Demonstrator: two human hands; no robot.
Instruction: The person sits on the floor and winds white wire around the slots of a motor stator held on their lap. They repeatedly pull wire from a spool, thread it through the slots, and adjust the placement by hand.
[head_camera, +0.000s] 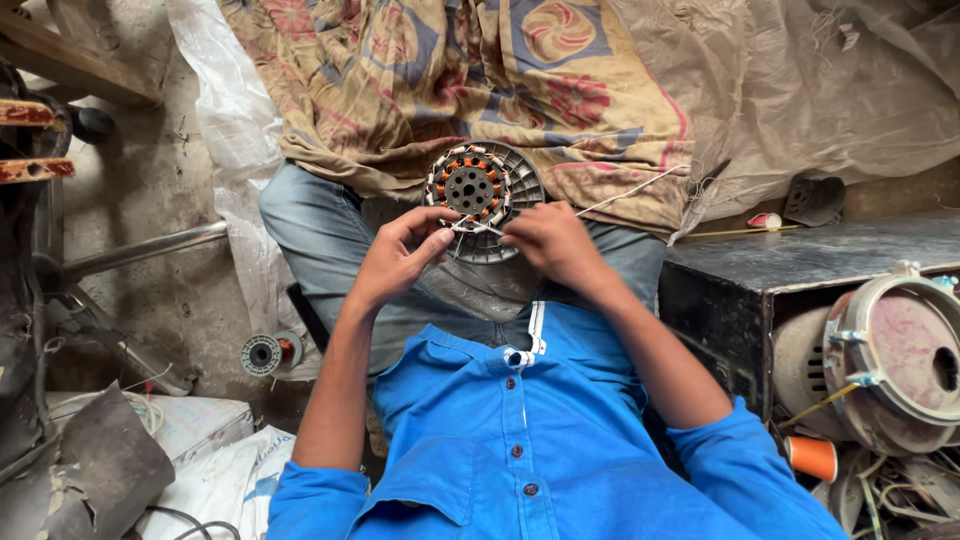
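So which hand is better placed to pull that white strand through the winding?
Probably the right hand: it pinches the white strand beside the stator, while the left hand steadies the coils.

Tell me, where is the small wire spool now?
In the head view, the small wire spool lies on the floor at the person's left, beside the jeans-clad leg, below the left hand.

a dusty concrete floor (150, 200), a patterned cloth (450, 70), clear plastic sheeting (800, 90) and a black metal box (800, 260), daylit.

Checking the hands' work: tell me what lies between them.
Head view: thin white strands on the coil disc run between left hand and right hand.
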